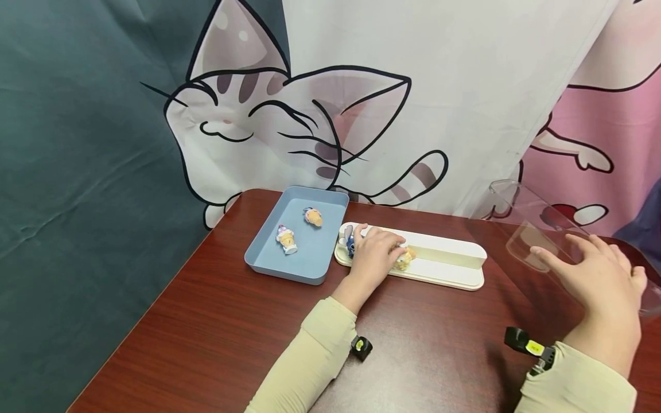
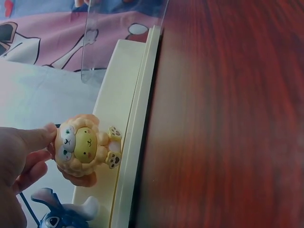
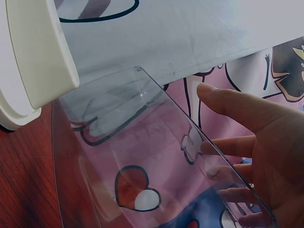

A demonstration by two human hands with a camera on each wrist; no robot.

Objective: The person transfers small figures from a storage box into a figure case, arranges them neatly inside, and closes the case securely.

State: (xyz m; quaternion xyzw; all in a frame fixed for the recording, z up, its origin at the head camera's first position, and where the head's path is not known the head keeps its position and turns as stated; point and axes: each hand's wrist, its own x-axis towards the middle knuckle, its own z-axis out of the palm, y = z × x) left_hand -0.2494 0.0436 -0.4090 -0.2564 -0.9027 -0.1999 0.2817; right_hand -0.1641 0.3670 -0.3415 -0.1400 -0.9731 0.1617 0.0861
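Observation:
My left hand (image 1: 376, 249) pinches a small yellow fluffy figurine with a lamb-like face (image 2: 84, 146) between thumb and fingers, upright over the cream display base (image 1: 449, 275). Beside it on the base stands a blue figurine with big ears (image 2: 59, 211), partly covered by the hand in the head view. Over at the right, my right hand (image 1: 601, 272) is spread at a clear plastic cover (image 3: 128, 142). Its thumb stands apart from the cover's edge, while the other fingers show through the transparent wall; whether they touch it I cannot tell.
A blue-grey tray (image 1: 322, 269) lies left of the base and holds two ice-cream-cone figurines, one upper (image 1: 312, 217) and one lower (image 1: 286, 240). The base has a raised step (image 1: 454, 255) along its back. A cat-print curtain (image 1: 361, 34) hangs behind the brown table (image 1: 217, 321).

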